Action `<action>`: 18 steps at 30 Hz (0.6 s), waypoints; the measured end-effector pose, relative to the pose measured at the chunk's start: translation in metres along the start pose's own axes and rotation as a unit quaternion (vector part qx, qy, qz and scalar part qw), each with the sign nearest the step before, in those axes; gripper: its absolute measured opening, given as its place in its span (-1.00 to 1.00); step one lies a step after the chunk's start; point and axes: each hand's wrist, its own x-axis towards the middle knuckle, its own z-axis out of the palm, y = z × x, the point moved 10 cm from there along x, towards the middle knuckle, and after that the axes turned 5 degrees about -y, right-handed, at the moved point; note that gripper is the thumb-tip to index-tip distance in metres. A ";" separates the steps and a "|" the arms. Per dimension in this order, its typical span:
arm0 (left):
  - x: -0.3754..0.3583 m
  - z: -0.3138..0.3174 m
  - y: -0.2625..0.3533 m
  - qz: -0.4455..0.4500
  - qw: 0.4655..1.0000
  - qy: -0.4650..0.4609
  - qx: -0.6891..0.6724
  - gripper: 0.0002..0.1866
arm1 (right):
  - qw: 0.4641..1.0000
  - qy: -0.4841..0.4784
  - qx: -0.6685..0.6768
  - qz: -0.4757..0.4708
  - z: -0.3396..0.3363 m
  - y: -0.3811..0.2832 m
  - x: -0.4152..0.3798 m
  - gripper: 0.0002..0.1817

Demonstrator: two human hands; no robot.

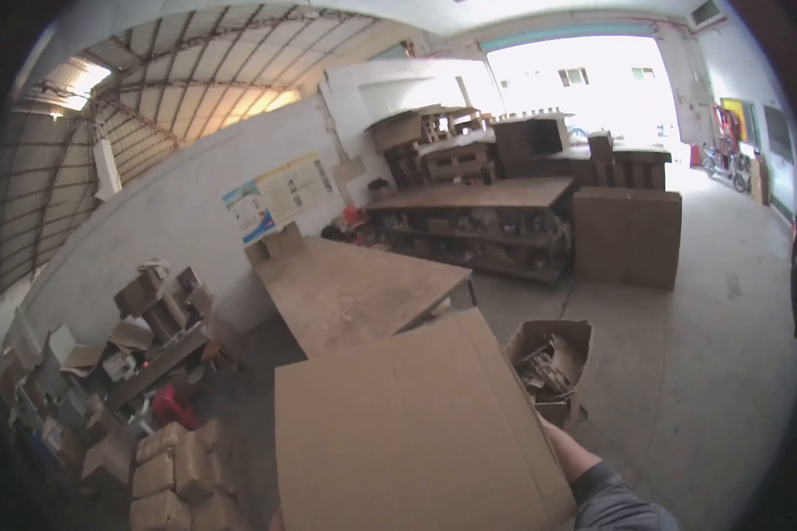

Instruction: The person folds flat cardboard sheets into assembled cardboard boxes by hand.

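Note:
A large brown cardboard box (416, 434) fills the lower middle of the view, held up in front of me with its flat face showing. My right hand (560, 447) grips its right side, and the fingers disappear behind the edge. A grey sleeve covers that forearm. Only a sliver of my left hand (277, 519) shows, against the lower left edge of the box. Just beyond the box stands a wooden-topped table (354, 288).
An open carton of cardboard scraps (549, 363) stands right of the box. Wrapped parcels (186, 465) and a junk pile (124, 372) lie left. Farther off are a loaded workbench (487, 195) and a large upright carton (627, 237). Concrete floor (708, 354) runs along the right.

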 end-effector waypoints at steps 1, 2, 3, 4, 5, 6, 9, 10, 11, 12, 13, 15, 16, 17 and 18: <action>-0.014 0.040 -0.027 -0.182 0.965 -0.191 0.011 -0.03 | 0.994 -0.104 0.039 0.002 0.024 -0.012 0.028 -0.59; 0.004 0.060 -0.040 -0.161 0.960 -0.209 0.094 -0.08 | 0.996 -0.092 0.019 0.005 0.031 -0.028 0.041 -0.56; 0.019 0.082 -0.050 -0.120 0.925 -0.252 0.259 -0.16 | 0.996 -0.081 -0.022 0.005 0.040 -0.043 0.054 -0.50; 0.033 0.106 -0.063 -0.079 0.856 -0.295 0.417 -0.22 | 0.995 -0.077 -0.064 -0.003 0.050 -0.059 0.071 -0.44; 0.053 0.134 -0.081 -0.058 0.808 -0.315 0.494 -0.25 | 0.997 -0.005 -0.077 0.000 0.059 -0.073 0.083 -0.46; 0.072 0.164 -0.103 -0.015 0.690 -0.346 0.636 -0.29 | 0.985 0.141 -0.098 0.006 0.053 -0.086 0.087 -0.50; 0.142 0.273 -0.213 -0.152 0.649 -0.371 0.646 -0.48 | 0.981 0.167 -0.093 0.022 -0.008 -0.118 0.182 -0.43; 0.165 0.303 -0.249 -0.266 0.703 -0.355 0.555 -0.59 | 0.992 0.089 -0.077 0.035 -0.035 -0.114 0.221 -0.35; 0.194 0.330 -0.274 -0.321 0.725 -0.337 0.509 -0.64 | 0.990 0.120 -0.065 0.028 -0.059 -0.119 0.243 -0.37; 0.215 0.359 -0.303 -0.421 0.755 -0.301 0.403 -0.75 | 0.984 0.174 -0.046 0.012 -0.087 -0.123 0.264 -0.41; 0.231 0.403 -0.343 -0.514 0.762 -0.266 0.290 -0.85 | 0.974 0.222 -0.030 -0.017 -0.111 -0.137 0.291 -0.45; 0.076 0.395 -0.422 -0.536 0.798 -0.191 0.199 -0.71 | 0.990 0.118 -0.031 -0.065 -0.114 -0.157 0.344 -0.54; 0.015 0.382 -0.405 -0.533 0.826 -0.131 0.129 -0.58 | 0.995 0.050 -0.031 -0.080 -0.108 -0.162 0.361 -0.60; 0.030 0.412 -0.424 -0.525 0.846 -0.073 0.061 -0.45 | 0.994 0.068 -0.010 -0.081 -0.110 -0.174 0.375 -0.58; 0.045 0.439 -0.439 -0.506 0.863 -0.012 -0.009 -0.32 | 0.992 0.096 0.036 -0.076 -0.114 -0.179 0.386 -0.54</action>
